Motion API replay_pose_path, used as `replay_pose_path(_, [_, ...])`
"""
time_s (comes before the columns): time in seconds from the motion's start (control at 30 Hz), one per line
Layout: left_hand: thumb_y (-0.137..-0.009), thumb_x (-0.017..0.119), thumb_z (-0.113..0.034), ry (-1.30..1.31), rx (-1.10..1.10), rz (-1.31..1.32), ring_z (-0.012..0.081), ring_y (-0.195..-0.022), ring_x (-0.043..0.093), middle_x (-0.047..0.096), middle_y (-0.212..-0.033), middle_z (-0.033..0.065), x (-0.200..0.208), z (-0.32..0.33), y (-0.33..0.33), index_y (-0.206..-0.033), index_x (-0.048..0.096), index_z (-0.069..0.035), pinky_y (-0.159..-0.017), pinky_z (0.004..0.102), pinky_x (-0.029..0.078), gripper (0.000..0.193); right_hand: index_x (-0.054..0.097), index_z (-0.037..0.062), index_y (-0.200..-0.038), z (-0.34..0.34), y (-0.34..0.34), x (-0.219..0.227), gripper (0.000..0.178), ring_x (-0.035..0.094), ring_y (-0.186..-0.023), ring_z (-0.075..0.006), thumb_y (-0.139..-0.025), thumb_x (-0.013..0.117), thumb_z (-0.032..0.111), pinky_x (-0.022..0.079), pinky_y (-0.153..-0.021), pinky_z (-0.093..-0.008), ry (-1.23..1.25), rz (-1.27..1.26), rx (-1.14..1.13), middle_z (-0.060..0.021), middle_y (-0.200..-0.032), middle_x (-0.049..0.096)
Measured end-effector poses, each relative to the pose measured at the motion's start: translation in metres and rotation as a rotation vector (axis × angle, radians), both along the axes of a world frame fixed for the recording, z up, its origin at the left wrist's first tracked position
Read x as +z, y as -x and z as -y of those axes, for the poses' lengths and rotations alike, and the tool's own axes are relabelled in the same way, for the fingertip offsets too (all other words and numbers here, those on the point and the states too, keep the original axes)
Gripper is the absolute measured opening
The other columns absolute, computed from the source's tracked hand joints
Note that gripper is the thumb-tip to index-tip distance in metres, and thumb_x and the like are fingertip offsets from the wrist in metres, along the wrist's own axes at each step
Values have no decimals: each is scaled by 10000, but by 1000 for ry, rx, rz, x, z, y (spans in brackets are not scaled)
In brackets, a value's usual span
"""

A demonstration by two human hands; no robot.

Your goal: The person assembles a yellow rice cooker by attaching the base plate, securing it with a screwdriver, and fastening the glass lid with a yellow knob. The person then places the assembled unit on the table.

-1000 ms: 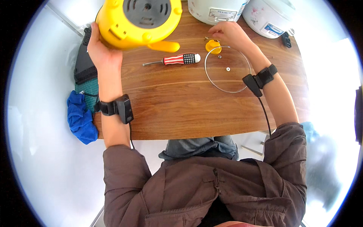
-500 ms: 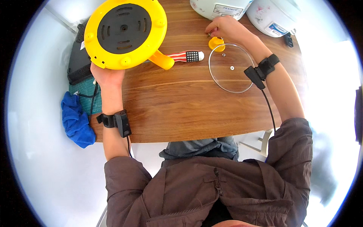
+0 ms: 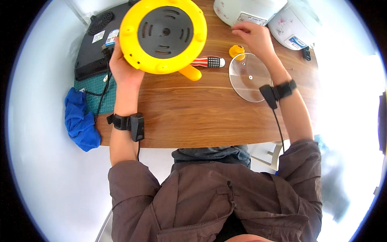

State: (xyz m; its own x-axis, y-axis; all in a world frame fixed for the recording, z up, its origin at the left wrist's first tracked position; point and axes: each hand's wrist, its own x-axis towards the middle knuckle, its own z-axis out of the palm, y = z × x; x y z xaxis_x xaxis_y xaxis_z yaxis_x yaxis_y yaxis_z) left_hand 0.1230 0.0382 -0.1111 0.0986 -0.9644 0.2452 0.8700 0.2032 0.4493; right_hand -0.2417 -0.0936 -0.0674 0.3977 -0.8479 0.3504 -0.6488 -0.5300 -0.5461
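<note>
Round yellow plastic appliance (image 3: 165, 34) is sitting in left hand (image 3: 127, 71), yellow handle (image 3: 191, 73) angling near-right; right hand (image 3: 256, 38) hovering rightward, contents unclear.

Looked like a small repair wkspc; couldn't tell home or wkshop. Had a wood-top tbl (image 3: 189, 117) w/ green cutting mat (image 3: 90, 82), red-striped tool handle (image 3: 209, 61), loose yellow knob (image 3: 236, 51) & clear lid (image 3: 248, 88), yellow vented-base appl. (image 3: 164, 38), plus 2 white floral cookers (image 3: 288, 26) at back.

On the wooden table (image 3: 193, 117) before me I have two white cookers (image 3: 248, 10) (image 3: 291, 27), a striped screwdriver (image 3: 210, 61), clear lid (image 3: 245, 89), yellow knob (image 3: 236, 51) and green mat (image 3: 108, 101).
</note>
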Motion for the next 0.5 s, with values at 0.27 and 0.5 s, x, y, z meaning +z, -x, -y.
replay_pose_path(0.27, [-1099,470,-380,-62,-119,8,220,-1190,678,718,-1276,79,-1,-5,7,-1320,652,-75,-1030,361,534,418,765,-5,-1057,-144,-60,48,209,689,-832,-86,-852,792,-34,564,-778,-231,-1,755,2,-40,-951,769])
replay_pose_path(0.5, [-1084,502,-398,19,-263,102,220,-1159,694,734,-1234,84,14,-12,14,-1292,665,-72,-976,348,566,420,771,11,-998,-197,-94,26,208,683,-797,-95,-805,830,-42,559,-730,-237,9,856,44,-22,-914,748])
